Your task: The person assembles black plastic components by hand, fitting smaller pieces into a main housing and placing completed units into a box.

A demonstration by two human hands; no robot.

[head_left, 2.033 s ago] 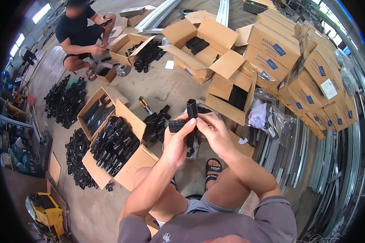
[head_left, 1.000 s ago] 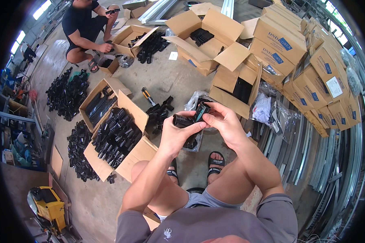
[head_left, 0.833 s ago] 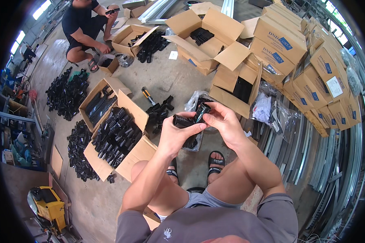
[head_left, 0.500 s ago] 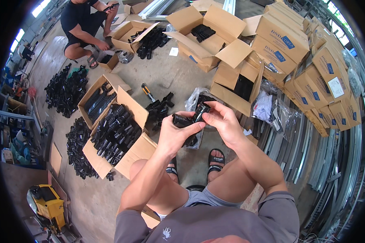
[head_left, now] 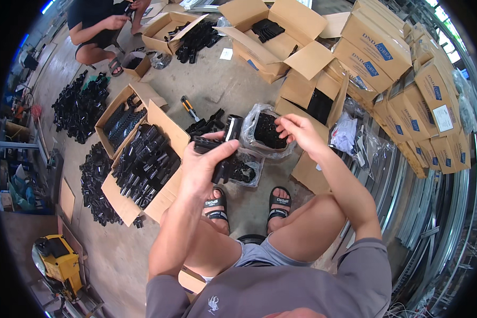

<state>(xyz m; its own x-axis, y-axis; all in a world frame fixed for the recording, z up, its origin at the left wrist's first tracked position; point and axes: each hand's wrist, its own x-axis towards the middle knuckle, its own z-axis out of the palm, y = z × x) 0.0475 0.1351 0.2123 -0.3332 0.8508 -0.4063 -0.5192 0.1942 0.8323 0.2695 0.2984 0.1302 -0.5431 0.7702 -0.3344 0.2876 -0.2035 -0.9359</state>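
Note:
My left hand is closed around glossy black tubular fittings, held up in front of my knees. My right hand hovers at the right edge of an open clear plastic bag full of small black pieces. Its fingers are bent together, and whatever they pinch, if anything, is too small to make out. Below the bag, partly behind the left hand's fittings, stands a small plastic-lined container with more black pieces.
Left of me, an open carton brims with black fittings beside loose heaps. An orange-and-black cutter lies on the floor. Stacked cartons and metal profiles line the right. Another person crouches at the far left.
My hands have parted: the left keeps the black fittings and has moved slightly left, while the right has let go and moved right to the bag. The other person's arm has risen.

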